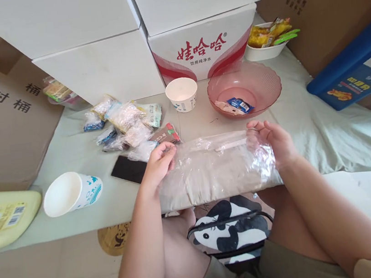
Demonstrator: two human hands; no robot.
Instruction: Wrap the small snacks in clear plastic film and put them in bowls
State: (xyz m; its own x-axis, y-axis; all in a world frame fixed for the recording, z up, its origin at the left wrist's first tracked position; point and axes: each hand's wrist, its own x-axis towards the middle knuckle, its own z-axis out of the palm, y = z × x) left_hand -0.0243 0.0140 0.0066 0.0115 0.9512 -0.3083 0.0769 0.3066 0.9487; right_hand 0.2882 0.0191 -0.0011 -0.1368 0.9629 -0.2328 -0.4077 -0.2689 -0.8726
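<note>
A clear plastic bag is stretched between my two hands over the front edge of the cloth-covered table. My left hand pinches its upper left corner. At the upper right corner, my right hand has its fingers curled on the film. Just left of my left hand lies a black phone, partly under a heap of small wrapped packets. Beyond the bag stand a white paper cup and a pink translucent bowl with a few packets in it.
A second paper cup lies tilted at the left, near a yellow-green jug. White boxes wall the back. A white bowl of snack packets stands back right, beside a blue box. A panda-print bag sits below the table edge.
</note>
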